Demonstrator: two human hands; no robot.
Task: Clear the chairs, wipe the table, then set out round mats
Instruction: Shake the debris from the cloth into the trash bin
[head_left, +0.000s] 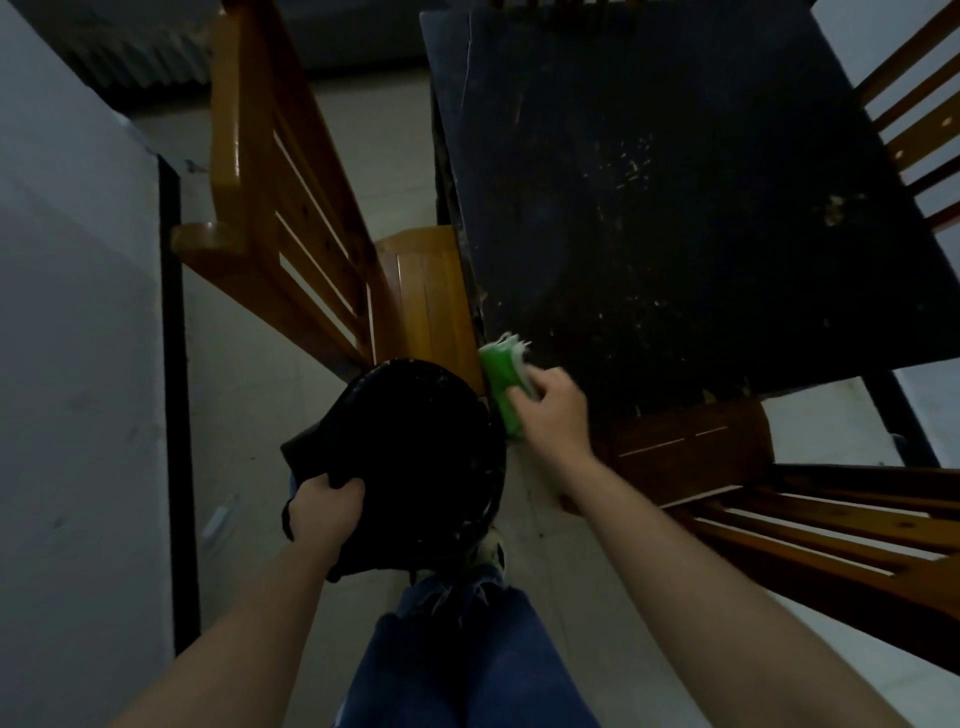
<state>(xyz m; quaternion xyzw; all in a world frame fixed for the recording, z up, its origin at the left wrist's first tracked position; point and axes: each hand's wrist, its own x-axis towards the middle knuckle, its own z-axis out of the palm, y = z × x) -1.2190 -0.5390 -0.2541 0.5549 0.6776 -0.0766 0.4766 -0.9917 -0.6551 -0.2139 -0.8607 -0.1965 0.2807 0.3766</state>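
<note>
Jeans (457, 649): blue denim legs at the near edge, with one pale shoe (491, 551) on the floor just beyond them.
Left grip (324, 512): fingers curled round the near-left rim of a black round object (415, 457) – holding it.
Black round object: held in the air over the floor, just left of the worktop's near-left corner; too dark to tell what it is.
Right grip (553, 415): closed round a green scrubber (501, 384), fingers folded over its right side.
Green scrubber: at the near-left corner of the worktop, its pale frayed end pointing far; its near end is just beside the black object's right rim.
Worktop (675, 208): dark and scuffed, with pale specks scattered across it.
Left chair (291, 208): orange wood, its seat tucked against the worktop's left edge.
Near-right chair (779, 493): slatted wood – seat partly under the worktop's near edge.
Far-right chair (914, 114): only the slatted back shows.
Floor (249, 389): pale tiles.
</note>
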